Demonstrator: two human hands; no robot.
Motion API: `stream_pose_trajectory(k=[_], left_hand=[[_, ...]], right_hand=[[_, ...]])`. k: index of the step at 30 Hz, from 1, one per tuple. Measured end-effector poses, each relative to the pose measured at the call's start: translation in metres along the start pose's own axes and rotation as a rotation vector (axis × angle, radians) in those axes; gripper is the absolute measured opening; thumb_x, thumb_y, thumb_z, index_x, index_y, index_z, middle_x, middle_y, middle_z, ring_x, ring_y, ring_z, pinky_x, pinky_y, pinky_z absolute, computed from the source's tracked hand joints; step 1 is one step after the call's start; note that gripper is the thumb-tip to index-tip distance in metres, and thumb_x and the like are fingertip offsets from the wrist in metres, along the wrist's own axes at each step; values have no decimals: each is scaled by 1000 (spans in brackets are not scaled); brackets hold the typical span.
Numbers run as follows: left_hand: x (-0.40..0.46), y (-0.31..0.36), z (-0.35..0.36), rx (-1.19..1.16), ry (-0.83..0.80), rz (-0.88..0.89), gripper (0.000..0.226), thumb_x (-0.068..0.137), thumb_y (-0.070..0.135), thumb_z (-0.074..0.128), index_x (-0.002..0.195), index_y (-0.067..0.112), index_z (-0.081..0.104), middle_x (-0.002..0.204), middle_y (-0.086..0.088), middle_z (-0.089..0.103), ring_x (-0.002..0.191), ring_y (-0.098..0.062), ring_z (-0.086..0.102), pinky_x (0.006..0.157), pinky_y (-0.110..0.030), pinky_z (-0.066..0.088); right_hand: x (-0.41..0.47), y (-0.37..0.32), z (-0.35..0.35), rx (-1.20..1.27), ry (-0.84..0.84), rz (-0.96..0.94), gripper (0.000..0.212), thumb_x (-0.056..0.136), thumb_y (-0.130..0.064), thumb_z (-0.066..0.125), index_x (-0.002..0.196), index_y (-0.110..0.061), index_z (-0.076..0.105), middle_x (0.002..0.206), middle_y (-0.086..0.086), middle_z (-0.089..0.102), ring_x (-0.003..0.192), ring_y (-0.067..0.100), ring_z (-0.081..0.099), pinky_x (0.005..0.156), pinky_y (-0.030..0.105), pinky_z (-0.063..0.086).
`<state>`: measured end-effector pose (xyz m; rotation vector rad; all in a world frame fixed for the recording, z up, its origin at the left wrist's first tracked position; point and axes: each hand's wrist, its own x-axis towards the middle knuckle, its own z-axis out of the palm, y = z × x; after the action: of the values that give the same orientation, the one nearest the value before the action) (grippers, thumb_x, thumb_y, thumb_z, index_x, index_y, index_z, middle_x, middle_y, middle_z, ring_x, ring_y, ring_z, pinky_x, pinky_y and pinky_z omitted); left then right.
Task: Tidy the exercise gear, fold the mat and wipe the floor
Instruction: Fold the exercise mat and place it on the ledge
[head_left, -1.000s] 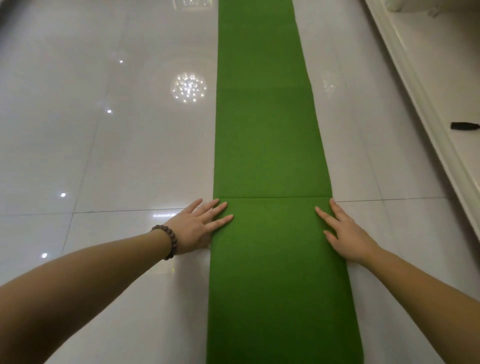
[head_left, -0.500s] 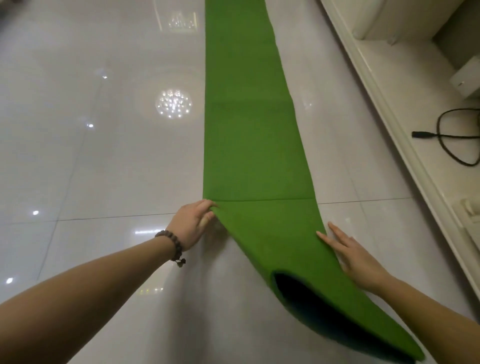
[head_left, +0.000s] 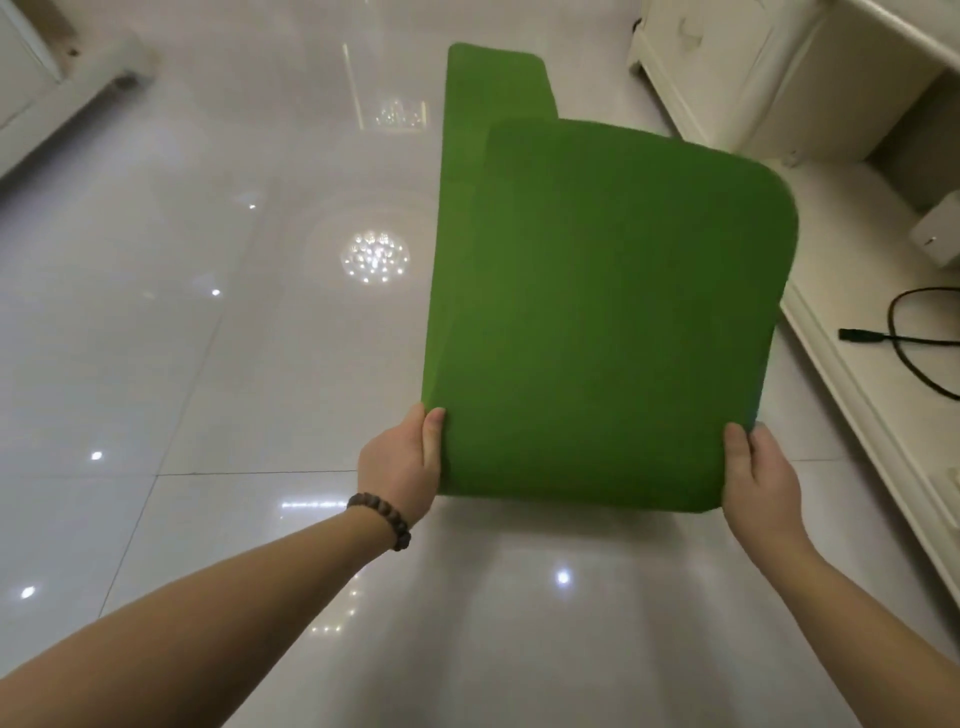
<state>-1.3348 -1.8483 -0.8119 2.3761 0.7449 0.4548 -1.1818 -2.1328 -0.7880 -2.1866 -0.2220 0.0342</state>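
Both arms outstretched, left hand (head_left: 402, 465) and right hand (head_left: 759, 480) fingers pinching the green mat (head_left: 587, 312) by its near corners

Open glossy floor (head_left: 208, 364) leftward; white cabinet (head_left: 753, 78) and ledge (head_left: 852, 415) crowding the right

I'm holding a matt, finely textured green mat (head_left: 597, 312) over glossy, mirror-smooth floor tiles (head_left: 208, 364); dark wooden-looking beads (head_left: 382, 517) are circling my wrist.

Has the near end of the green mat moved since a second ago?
Yes. The green mat is off the floor, its near end swung forward over the rest; left hand and right hand grip the fold.
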Motion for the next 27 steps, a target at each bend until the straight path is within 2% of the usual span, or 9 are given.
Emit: stream_pose_trajectory(k=[4,7,8,10,11,13,17,21,27], left_hand=[[-21,-6,-9,-74,-12,-60,28,98,41,26,76,25,30,53,4,40,47,-15,41,46,-29,21],[-19,-22,3,101,-101,-179,23,100,39,35,90,18,33,61,0,51,59,-28,54,50,-33,29],[-18,-26,10,144,-131,-228,23,100,40,37,97,17,36,71,-2,57,67,-31,58,54,-34,36],[-18,-33,25,218,-189,-285,38,99,39,42,128,15,39,116,-10,59,101,-33,60,78,-39,48],[-18,-36,33,297,-174,-237,52,99,39,43,142,13,32,137,-14,48,120,-33,52,92,-43,45],[-19,-36,42,411,-137,-15,64,96,44,37,150,13,22,153,-17,29,139,-32,33,108,-50,31],[-29,-36,62,545,-359,337,71,93,59,28,152,19,24,158,-16,18,146,-33,18,112,-54,15],[-30,-50,86,610,-526,173,74,94,64,13,146,19,40,151,-17,36,140,-35,34,108,-53,20],[-33,-54,92,564,-480,90,74,93,63,16,147,17,37,153,-22,29,143,-41,22,108,-59,20]], right_hand=[[5,-8,9,-48,60,-75,41,96,-40,34,79,-3,41,64,9,46,59,23,45,50,32,31],[21,1,37,-118,-53,-20,32,99,-34,40,100,-4,51,78,9,57,76,34,56,56,33,36],[25,6,46,-153,-104,30,32,99,-31,42,119,-8,50,92,12,60,88,35,58,63,34,40],[26,17,62,-277,-199,123,58,96,-34,47,147,-16,26,129,21,48,116,38,49,89,41,42],[22,22,68,-384,-213,123,68,95,-38,49,151,-18,16,143,23,34,128,38,39,101,44,36],[5,26,79,-635,-181,-79,73,94,-47,45,152,-18,12,155,19,16,141,35,19,113,48,22],[-44,24,120,-792,-382,-518,68,90,-56,33,149,-22,22,157,8,16,145,27,15,113,56,8],[-44,43,149,-932,-640,-582,59,98,-56,15,144,-26,36,152,4,31,141,26,28,104,62,18],[-23,36,166,-976,-714,-561,57,96,-61,19,145,-35,32,152,1,32,140,28,29,100,64,18]])
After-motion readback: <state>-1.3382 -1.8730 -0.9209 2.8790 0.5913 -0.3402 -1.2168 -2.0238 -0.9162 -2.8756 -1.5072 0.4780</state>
